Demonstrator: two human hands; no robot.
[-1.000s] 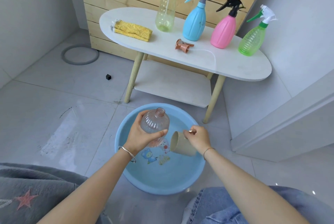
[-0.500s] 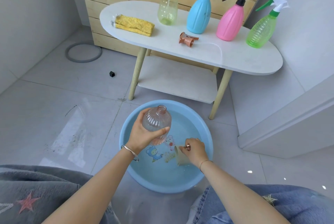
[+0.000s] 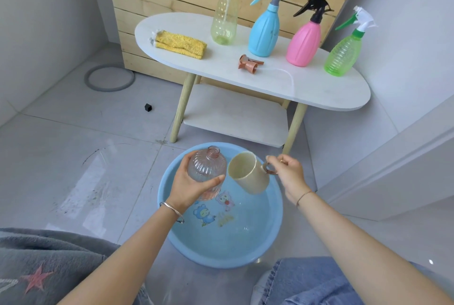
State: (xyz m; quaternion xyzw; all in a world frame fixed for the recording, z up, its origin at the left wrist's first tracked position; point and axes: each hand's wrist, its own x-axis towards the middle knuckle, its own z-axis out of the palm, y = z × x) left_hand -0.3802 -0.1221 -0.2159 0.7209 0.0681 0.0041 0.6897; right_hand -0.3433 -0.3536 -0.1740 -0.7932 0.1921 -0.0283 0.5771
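My left hand (image 3: 190, 185) grips a clear pinkish ribbed bottle (image 3: 206, 169) with no cap, its open neck pointing up and away. Just to its right, my right hand (image 3: 287, 172) holds a beige mug (image 3: 248, 173) by its copper-coloured handle. The mug is tilted, its mouth turned toward the bottle. Both are held above a light blue basin (image 3: 272, 226) on the floor, which has water and cartoon pictures on its bottom. A copper-coloured spray head (image 3: 248, 63) lies on the white table (image 3: 282, 83).
On the oval table stand a pale yellow-green spray bottle (image 3: 224, 24), a blue one (image 3: 264, 31), a pink one (image 3: 304, 41) and a green one (image 3: 344, 55), with a yellow cloth (image 3: 181, 44) at the left. A grey ring (image 3: 109, 77) and a small black block (image 3: 148, 107) lie on the tiled floor.
My right hand dipped the mug down into the basin's water, then lifted it up beside the bottle's neck. My left hand kept the bottle in about the same place.
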